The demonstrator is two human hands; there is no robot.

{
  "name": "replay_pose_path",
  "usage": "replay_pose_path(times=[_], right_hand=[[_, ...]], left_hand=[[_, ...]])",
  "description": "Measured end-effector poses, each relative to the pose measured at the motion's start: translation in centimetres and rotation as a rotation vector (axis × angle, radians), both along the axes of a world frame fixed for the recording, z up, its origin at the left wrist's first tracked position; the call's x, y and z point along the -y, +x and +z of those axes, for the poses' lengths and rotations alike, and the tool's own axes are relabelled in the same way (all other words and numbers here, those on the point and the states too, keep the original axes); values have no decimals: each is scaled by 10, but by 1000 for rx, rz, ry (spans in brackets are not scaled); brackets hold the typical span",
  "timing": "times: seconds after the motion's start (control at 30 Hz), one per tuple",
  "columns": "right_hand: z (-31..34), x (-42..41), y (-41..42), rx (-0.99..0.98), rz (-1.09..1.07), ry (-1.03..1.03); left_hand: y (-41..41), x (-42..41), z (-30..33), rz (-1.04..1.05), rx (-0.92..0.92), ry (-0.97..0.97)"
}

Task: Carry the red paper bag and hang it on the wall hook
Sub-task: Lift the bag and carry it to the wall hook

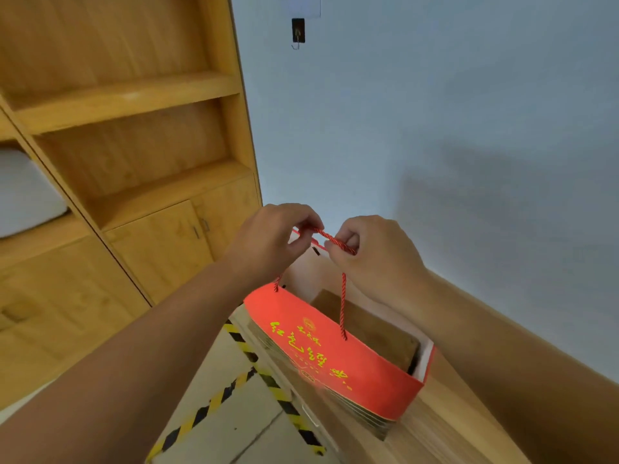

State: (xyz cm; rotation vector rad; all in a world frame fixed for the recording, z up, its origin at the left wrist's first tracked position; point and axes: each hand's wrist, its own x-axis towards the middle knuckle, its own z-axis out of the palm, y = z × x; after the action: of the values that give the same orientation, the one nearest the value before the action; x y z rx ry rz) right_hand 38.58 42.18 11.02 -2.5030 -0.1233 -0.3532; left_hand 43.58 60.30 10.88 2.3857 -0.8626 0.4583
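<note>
- A wooden shelf unit fills the left side, its open shelves bare in the part that shows, with cupboard doors below; its right edge meets the wall in a corner.
- On the floor, black-and-yellow tape runs from the near left and crosses a second strip that follows the worktop's left edge.
- The left hand is curled shut, pinching the left end of the red cord handle.
- The wall hook sits high on the wall, just right of the corner and well above both hands, with bare wall between.
- The right hand is closed too, pinching the cord's right end, near the left hand.
- The red paper bag hangs from the cord below the hands, mouth open, over the left edge of the wooden worktop; whether its base touches cannot be told.
- Right of the bag the wall is bare.
</note>
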Motion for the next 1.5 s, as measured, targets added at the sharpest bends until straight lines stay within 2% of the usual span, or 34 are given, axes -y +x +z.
replay_pose_path(times=[0.4, 0.97, 1.5], right_hand=[[5, -84, 127, 34, -16, -18], [8, -278, 338, -7, -206, -14], [-3, -353, 555, -22, -142, -37]], left_hand=[[129, -80, -4, 84, 30, -87], [354, -267, 1, -36, -4, -59], [562, -348, -1, -9, -7, 34]])
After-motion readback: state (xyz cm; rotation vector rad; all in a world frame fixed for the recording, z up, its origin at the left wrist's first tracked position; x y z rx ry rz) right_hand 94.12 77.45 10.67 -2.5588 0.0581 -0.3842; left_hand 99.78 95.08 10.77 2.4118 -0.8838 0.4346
